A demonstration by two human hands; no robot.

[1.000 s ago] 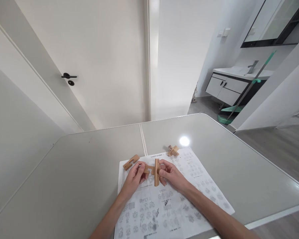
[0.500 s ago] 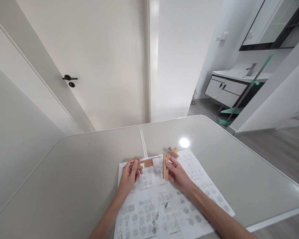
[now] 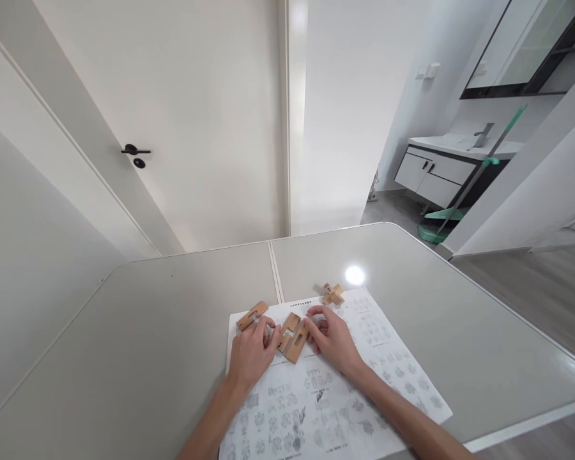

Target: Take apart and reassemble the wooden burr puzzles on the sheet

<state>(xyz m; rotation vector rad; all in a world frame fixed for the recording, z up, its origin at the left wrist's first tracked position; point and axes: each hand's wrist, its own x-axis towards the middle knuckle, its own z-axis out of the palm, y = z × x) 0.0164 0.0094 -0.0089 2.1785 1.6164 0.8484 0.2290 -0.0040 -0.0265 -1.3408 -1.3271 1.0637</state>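
Observation:
Two flat wooden puzzle pieces lie side by side at a slant on the printed sheet (image 3: pixel 316 409), between my hands. One is a notched wooden piece (image 3: pixel 291 321); the other is a slotted wooden piece (image 3: pixel 294 351) with a long hole. My left hand (image 3: pixel 253 354) is beside the notched piece, its bent fingers apart and fingertips near or touching its left edge. My right hand (image 3: pixel 334 342) has its thumb and curled fingers at the upper right end of the slotted piece. Another wooden piece (image 3: pixel 252 315) lies just beyond my left hand.
Crossed wooden pieces (image 3: pixel 333 294) sit at the sheet's far edge. The grey table (image 3: pixel 148 358) has a seam (image 3: pixel 275 271) across its far part. Beyond it are a door (image 3: pixel 211 128), a washbasin cabinet (image 3: pixel 434 169) and a green-handled broom (image 3: pixel 479 166).
The two wooden pieces held in my hands have come down onto the sheet, side by side at a slant. My hands have turned inward toward them, uncovering the piece at the left.

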